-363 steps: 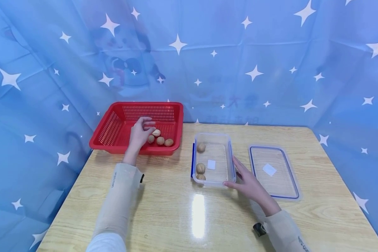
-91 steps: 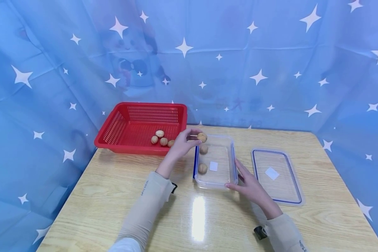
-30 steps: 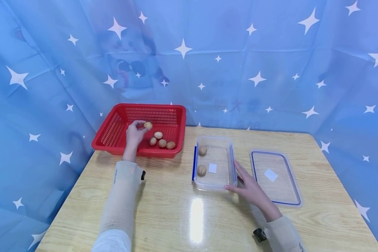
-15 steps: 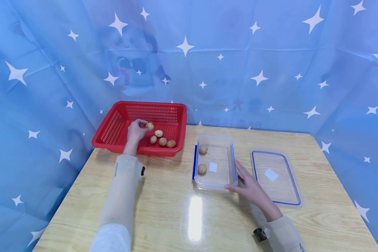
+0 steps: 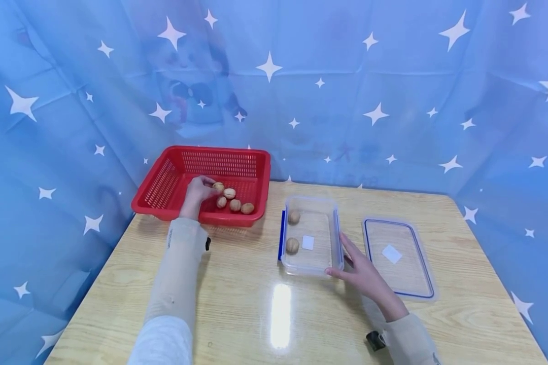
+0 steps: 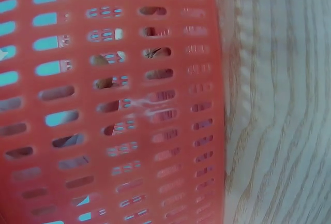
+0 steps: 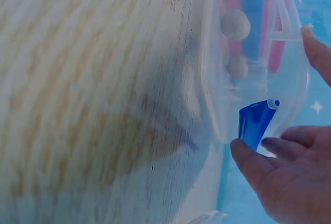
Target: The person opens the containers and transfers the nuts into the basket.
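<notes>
In the head view my left hand (image 5: 198,191) is down inside the red plastic basket (image 5: 162,213). It pinches a walnut (image 5: 218,186) at the fingertips, just beside several other walnuts (image 5: 235,205) on the basket's floor. Through the slots of the basket wall (image 6: 176,105), the left wrist view shows only scraps of the hand and nuts. My right hand (image 5: 363,274) grips the near right corner of a clear food container (image 5: 317,263), thumb at the front and fingers along its side. Two walnuts (image 5: 293,246) lie along the container's left side. Its blue latch (image 7: 257,123) hangs beside the right fingers.
A clear lid (image 5: 402,274) with a blue seal lies flat on the wooden table (image 5: 237,304), right of the container. A blue curtain (image 5: 310,101) with white stars hangs behind and at both sides of the table.
Three walnuts lay in the container at first; two lie there now. My left hand carried one walnut left from the container and has lowered it into the basket. The right hand stayed put.
</notes>
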Tool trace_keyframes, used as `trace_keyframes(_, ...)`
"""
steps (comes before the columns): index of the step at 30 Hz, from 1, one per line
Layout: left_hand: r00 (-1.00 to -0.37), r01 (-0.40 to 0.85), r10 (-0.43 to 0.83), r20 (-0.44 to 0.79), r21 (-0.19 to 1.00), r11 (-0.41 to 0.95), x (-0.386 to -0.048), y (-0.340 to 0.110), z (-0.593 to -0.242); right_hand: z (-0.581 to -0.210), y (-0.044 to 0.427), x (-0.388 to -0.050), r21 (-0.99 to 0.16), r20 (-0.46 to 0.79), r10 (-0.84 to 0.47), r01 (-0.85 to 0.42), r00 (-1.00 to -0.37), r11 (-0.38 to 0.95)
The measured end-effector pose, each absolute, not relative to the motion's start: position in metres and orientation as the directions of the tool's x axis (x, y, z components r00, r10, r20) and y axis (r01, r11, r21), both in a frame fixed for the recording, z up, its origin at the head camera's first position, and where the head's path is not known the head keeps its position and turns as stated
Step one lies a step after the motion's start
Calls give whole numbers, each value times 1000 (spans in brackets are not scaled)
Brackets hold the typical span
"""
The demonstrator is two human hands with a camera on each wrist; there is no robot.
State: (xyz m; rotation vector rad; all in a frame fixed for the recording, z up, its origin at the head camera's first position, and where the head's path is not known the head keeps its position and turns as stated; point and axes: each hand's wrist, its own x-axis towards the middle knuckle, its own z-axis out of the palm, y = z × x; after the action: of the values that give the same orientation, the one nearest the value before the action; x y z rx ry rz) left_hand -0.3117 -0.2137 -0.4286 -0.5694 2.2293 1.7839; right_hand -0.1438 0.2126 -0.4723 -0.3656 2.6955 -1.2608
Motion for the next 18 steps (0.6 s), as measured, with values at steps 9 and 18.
trace_keyframes(9,-935,-346,-217,-281,859,378,-324,-216,-434,-474,212,-142,-784,-34,-281,-149,-959,603)
trace_keyframes(18,-959,-246,-211,-188,923,295,-328,-215,-434,-472,212,-144,-786,-28,-286,-156,-958,598)
